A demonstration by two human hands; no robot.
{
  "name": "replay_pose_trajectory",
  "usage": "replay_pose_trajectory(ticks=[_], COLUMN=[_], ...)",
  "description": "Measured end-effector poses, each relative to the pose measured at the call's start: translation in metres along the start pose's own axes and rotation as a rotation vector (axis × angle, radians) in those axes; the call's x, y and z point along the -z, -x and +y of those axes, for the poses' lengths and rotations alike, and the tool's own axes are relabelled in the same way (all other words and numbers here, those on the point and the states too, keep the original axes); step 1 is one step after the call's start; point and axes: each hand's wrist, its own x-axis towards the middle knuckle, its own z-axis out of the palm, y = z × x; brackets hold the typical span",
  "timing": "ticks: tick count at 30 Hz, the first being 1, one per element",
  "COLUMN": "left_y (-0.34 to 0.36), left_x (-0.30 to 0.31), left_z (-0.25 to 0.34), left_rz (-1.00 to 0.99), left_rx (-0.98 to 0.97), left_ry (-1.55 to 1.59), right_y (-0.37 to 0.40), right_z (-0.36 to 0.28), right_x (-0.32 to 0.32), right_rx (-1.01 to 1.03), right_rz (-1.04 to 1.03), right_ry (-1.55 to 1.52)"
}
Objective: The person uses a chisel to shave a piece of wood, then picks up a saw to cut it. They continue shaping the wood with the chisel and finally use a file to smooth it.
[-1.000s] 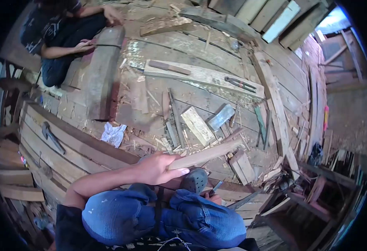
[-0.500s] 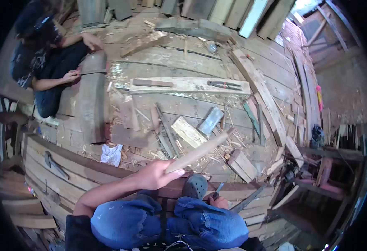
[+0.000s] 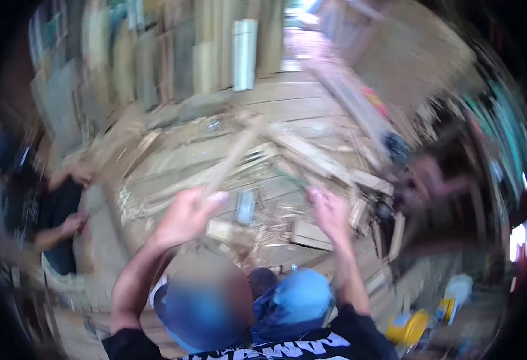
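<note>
Left hand (image 3: 186, 217): fingers pinch the near end of a long, narrow, pale wooden strip (image 3: 233, 159), which slants forward over the brown plank floor (image 3: 290, 93). Right hand (image 3: 330, 210): raised, apart from the strip; blur prevents telling whether its fingers pinch anything.

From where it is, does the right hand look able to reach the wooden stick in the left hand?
Probably yes: the right hand is out to the right of the wooden stick, with nothing visible blocking the gap, though blur hides whether it holds something.
</note>
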Motion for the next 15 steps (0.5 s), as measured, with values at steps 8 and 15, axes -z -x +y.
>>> replay_pose_trajectory(ticks=[8, 15], left_y=[-0.043, -0.014], left_x=[-0.009, -0.031], left_z=[0.098, 0.069], left_rz=[-0.096, 0.115], left_rx=[-0.178, -0.277], left_ry=[0.208, 0.443], right_y=[-0.071, -0.042], right_z=[-0.136, -0.094], right_x=[-0.016, -0.043], right_rx=[0.223, 0.041], right_rz=[0.431, 0.375], right_ry=[-0.525, -0.383])
